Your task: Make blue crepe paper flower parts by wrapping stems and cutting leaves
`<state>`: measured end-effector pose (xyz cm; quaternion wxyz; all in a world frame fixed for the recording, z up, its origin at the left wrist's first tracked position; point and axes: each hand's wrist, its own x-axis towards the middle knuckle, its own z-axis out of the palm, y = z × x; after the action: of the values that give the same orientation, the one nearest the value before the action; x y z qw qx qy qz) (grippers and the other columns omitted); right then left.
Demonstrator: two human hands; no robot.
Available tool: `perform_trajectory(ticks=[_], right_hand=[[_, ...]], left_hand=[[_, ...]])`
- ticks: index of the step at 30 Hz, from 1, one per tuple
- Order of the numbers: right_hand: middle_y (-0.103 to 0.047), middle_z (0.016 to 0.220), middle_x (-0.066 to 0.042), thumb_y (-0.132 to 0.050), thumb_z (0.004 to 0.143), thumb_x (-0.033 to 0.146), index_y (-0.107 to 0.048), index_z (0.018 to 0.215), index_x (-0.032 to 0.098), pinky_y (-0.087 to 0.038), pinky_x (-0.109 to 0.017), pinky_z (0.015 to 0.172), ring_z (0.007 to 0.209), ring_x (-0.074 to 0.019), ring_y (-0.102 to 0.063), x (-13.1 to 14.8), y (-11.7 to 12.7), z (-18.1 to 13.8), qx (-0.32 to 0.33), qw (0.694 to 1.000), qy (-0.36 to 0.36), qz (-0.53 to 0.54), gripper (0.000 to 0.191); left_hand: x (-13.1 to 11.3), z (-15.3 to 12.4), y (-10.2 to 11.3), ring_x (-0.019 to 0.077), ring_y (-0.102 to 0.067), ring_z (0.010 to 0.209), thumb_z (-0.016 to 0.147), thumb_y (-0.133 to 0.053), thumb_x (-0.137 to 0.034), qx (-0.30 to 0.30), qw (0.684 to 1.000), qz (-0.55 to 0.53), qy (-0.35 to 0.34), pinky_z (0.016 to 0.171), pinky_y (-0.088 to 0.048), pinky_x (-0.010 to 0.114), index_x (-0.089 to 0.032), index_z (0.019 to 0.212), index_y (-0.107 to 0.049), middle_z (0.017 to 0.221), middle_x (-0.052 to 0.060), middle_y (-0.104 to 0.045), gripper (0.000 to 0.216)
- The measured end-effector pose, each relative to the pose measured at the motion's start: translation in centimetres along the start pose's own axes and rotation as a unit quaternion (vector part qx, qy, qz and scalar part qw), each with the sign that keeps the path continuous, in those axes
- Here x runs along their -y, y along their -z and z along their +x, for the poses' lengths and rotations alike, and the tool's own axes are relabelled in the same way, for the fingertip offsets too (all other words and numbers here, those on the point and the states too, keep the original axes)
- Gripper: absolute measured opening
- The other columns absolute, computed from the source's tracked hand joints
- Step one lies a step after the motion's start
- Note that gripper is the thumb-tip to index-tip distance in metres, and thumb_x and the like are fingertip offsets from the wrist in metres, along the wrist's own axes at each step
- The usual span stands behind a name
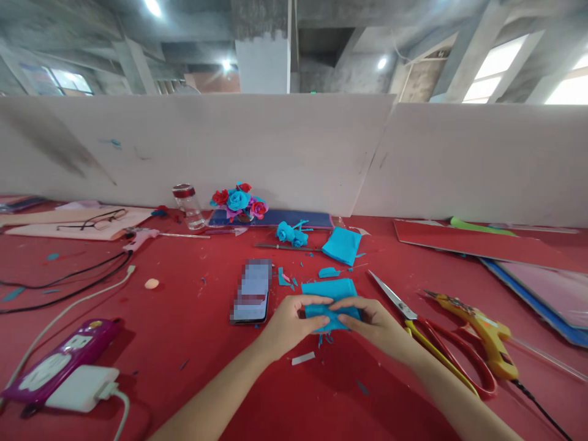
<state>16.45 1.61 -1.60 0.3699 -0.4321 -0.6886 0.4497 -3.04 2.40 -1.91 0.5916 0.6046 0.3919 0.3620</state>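
Both hands pinch a folded piece of blue crepe paper just above the red table. My left hand has its thumb on the near face and its fingers along the top edge. My right hand grips the other side in the same way, thumbs pointing at each other. Right behind it lies a flat blue paper piece. Farther back are a folded blue square and blue paper roses. A phone rests left of my left hand.
Scissors and a yellow glue gun lie to the right. A purple power strip with a white charger sits front left. At the back stand a glass bottle and a paper flower bunch, before a white partition.
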Motion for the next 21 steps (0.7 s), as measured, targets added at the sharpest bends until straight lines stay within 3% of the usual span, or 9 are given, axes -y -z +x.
perform_trajectory(ticks=[10,18,21], right_hand=[[-0.067,0.109,-0.004,-0.069,0.074,0.033,-0.065,0.107,0.028,-0.051,-0.038,0.080,0.096,-0.0254,-0.062,0.2,0.2,-0.4,0.028,0.996,-0.026,0.079,0.034],[-0.069,0.102,-0.006,-0.067,0.076,0.035,-0.067,0.106,0.023,-0.052,-0.040,0.080,0.091,-0.0254,-0.063,-0.1,-0.1,-0.3,0.039,0.996,-0.032,0.079,0.032],[-0.069,0.096,-0.005,-0.069,0.074,0.037,-0.068,0.101,0.023,-0.053,-0.037,0.075,0.085,-0.0228,-0.064,-0.2,-0.1,0.0,-0.009,0.995,-0.034,0.096,0.031]], left_hand=[[-1.0,-0.4,0.1,0.0233,-0.058,0.106,0.069,-0.070,-0.027,-0.007,0.997,0.052,-0.052,0.092,-0.045,0.037,-0.026,0.106,-0.065,0.113,0.002,-0.065,0.038],[-0.9,-0.4,0.0,0.0247,-0.056,0.109,0.070,-0.068,-0.020,0.019,0.998,0.028,-0.050,0.092,-0.044,0.041,-0.028,0.114,-0.060,0.119,0.003,-0.061,0.045],[-0.6,-0.3,0.1,0.0243,-0.060,0.101,0.070,-0.067,-0.021,0.014,0.999,0.023,-0.036,0.086,-0.048,0.040,-0.028,0.114,-0.060,0.115,0.003,-0.063,0.045]])
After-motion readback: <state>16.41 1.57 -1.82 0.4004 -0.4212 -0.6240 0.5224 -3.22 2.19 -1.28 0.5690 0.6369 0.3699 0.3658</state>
